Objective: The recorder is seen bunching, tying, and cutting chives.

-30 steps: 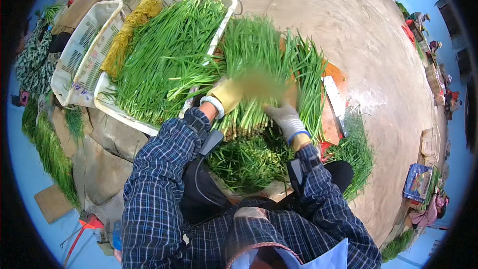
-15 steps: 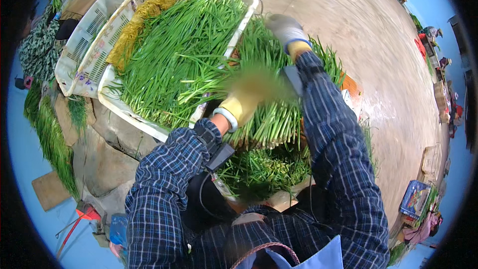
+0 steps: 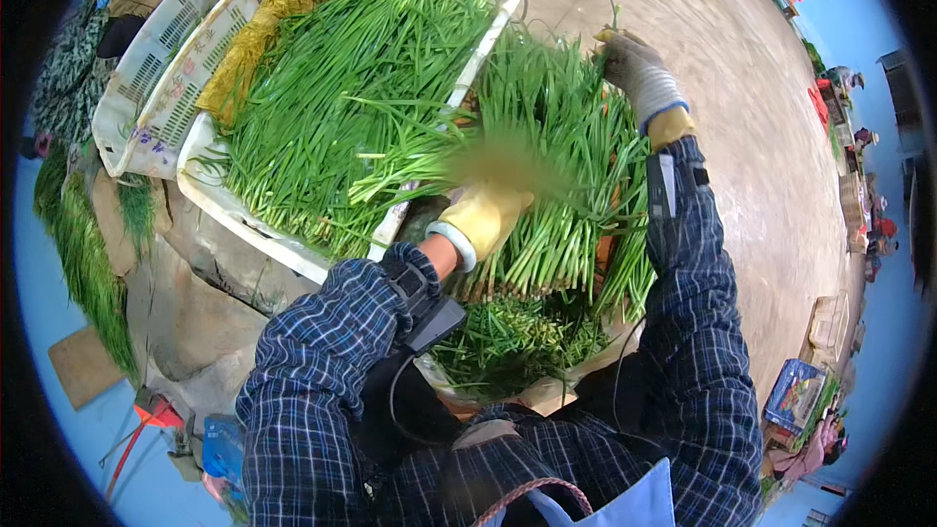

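Note:
My left hand (image 3: pixel 488 217), in a yellow glove with a white cuff, rests on the pile of long green leafy stalks (image 3: pixel 547 254) in front of me; a blurred patch hides its fingertips. Beyond it my right hand (image 3: pixel 634 68), in a grey glove with a yellow cuff, has curled fingers at the leaf tops, pinching a thin green leaf that sticks up. Left of the pile, a white crate (image 3: pixel 303 263) is heaped with similar greens (image 3: pixel 332 117). Cut leaves (image 3: pixel 517 342) lie below the pile, near my lap.
Yellow netting (image 3: pixel 234 78) lies along the crate's left side, beside white crates (image 3: pixel 156 68). More greens (image 3: pixel 68 254) and a red long-handled dustpan (image 3: pixel 156 412) are at the left. Co-workers (image 3: pixel 844 78) sit among containers along the right. An orange board (image 3: pixel 605 254) shows under the pile.
My right hand has moved from the middle of the pile far forward and right, to the leaf tops. My left hand stays on the pile, slightly further right and lower.

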Motion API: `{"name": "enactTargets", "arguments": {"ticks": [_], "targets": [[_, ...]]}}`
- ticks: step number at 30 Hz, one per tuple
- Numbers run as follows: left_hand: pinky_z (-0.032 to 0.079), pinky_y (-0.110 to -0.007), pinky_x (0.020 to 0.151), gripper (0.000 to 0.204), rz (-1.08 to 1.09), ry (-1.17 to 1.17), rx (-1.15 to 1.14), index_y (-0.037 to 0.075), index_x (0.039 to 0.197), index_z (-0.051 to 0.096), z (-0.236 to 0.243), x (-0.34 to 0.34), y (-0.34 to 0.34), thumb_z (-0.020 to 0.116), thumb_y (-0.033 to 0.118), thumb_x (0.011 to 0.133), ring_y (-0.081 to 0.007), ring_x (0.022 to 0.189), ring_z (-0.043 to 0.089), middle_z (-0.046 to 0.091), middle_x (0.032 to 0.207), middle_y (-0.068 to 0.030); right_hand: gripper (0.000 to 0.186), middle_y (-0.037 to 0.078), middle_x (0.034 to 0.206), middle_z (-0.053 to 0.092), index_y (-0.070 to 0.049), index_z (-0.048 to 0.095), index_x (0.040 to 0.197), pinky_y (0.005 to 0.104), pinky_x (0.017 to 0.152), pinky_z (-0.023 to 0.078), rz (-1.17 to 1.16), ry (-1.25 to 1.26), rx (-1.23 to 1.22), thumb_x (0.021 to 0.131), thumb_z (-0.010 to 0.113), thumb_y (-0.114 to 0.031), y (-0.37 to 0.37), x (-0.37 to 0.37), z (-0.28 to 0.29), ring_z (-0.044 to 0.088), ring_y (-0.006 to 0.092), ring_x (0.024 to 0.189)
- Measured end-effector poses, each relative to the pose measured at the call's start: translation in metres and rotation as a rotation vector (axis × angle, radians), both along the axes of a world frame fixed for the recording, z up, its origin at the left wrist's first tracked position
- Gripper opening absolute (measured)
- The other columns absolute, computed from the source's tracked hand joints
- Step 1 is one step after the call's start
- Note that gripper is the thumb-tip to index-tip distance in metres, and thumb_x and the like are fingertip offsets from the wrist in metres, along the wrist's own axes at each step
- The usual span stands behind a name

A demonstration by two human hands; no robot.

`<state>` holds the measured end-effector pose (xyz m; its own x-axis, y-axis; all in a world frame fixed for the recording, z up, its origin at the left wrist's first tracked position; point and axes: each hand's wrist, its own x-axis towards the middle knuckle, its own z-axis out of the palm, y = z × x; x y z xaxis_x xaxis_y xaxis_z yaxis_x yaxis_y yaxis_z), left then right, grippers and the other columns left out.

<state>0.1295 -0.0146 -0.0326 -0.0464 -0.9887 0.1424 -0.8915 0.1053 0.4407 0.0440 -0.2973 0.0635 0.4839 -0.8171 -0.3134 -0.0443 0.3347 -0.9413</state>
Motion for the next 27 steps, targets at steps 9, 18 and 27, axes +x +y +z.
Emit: {"name": "enactTargets", "arguments": {"ticks": [9, 18, 27], "targets": [[0.049, -0.039, 0.061, 0.035, -0.058, -0.176, -0.332, 0.012, 0.110, 0.062, -0.013, 0.001, 0.006, 0.056, 0.006, 0.076, -0.0307, 0.064, 0.062, 0.062, 0.066, -0.0107, 0.030, 0.010, 0.096, 0.068, 0.008, 0.062, 0.111, 0.0245, 0.074, 0.050, -0.133, -0.012, -0.599, 0.086, 0.066, -0.010, 0.013, -0.029, 0.013, 0.064, 0.0150, 0.082], [0.044, -0.050, 0.080, 0.011, 0.037, 0.169, -0.009, 0.012, 0.085, 0.062, 0.002, 0.004, 0.010, 0.057, 0.008, 0.076, -0.0375, 0.068, 0.059, 0.060, 0.069, -0.0158, 0.028, 0.010, 0.088, 0.068, 0.006, 0.064, 0.105, 0.0224, 0.068, 0.051, -0.249, 0.259, -0.790, 0.087, 0.067, -0.015, 0.007, -0.043, 0.021, 0.064, 0.0142, 0.074], [0.048, -0.030, 0.079, 0.032, 0.121, 0.581, -0.017, 0.007, 0.109, 0.057, 0.023, -0.007, 0.020, 0.050, 0.031, 0.089, -0.0222, 0.073, 0.059, 0.060, 0.084, -0.0097, 0.030, 0.007, 0.080, 0.068, 0.003, 0.066, 0.101, 0.0243, 0.068, 0.053, -0.227, -0.062, -0.897, 0.089, 0.066, -0.025, 0.045, -0.034, 0.079, 0.064, 0.0137, 0.071]]}}
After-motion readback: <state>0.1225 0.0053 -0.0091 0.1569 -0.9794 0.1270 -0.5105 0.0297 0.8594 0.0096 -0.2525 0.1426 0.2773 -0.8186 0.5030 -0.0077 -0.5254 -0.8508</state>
